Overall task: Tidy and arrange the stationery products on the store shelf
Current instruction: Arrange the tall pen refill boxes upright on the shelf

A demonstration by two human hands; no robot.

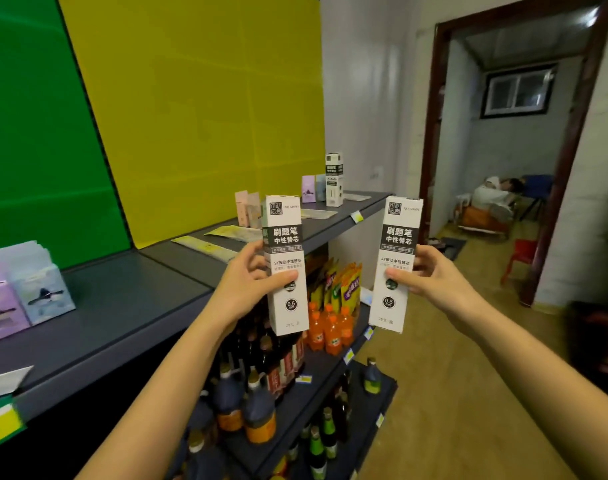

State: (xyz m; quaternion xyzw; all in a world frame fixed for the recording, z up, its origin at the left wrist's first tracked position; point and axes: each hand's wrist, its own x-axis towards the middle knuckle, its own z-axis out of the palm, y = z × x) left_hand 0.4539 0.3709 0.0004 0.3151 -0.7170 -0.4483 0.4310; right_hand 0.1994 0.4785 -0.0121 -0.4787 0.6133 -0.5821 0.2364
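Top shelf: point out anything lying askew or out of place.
Several flat packets lie strewn at different angles along the grey shelf. One pen refill box stands alone at the far end, while two matching boxes are held in the left hand and right hand. Small pastel boxes stand in scattered pairs.

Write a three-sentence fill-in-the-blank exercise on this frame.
1. The left box in the left hand and the right box in the right hand both read ___ mm.
2. A third box stands ___ on the top shelf.
3. The soda bottles below it are ___.
Missing: 0.5; upright; orange.
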